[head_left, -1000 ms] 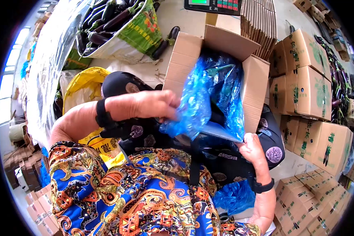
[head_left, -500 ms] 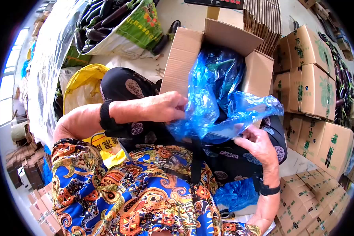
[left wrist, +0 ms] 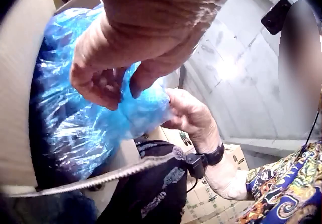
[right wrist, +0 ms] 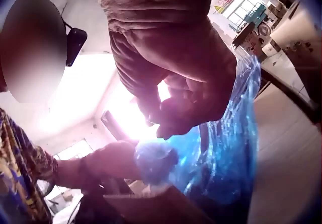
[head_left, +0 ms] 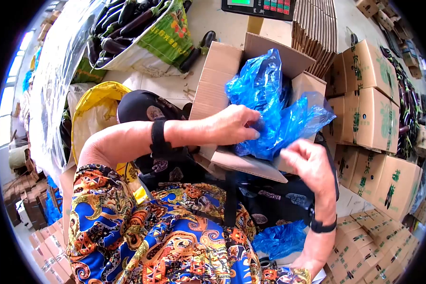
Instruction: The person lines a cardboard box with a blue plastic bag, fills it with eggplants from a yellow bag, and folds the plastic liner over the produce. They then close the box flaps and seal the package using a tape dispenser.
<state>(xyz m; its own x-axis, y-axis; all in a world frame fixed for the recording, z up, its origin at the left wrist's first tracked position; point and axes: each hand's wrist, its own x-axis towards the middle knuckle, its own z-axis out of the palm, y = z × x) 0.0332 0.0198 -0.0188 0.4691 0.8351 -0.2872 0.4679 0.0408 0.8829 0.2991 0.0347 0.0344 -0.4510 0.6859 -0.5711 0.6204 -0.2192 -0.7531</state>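
An open cardboard box (head_left: 215,78) sits between the person's legs, lined with a blue plastic bag (head_left: 265,78) whose loose top is bunched over the contents. My left hand (head_left: 232,124) reaches across the box's near left side and pinches a fold of the bag between thumb and fingers, seen close in the left wrist view. At the near right corner, my right hand (head_left: 310,163) has curled fingers at the bag's edge; in the right wrist view its fingertips meet the gathered plastic (right wrist: 224,148). What lies under the plastic is mostly hidden.
A large sack of eggplants (head_left: 128,28) stands at the far left, beside a yellow bag (head_left: 92,106). Flattened cardboard (head_left: 315,35) and a scale (head_left: 260,8) are beyond the box. Printed cartons (head_left: 371,94) are stacked at right. More blue plastic (head_left: 281,236) lies near my right forearm.
My left hand has moved right, over the box. The bag's near edge has been drawn inward, uncovering the near flap. My right hand let go of the edge, then came back to the plastic.
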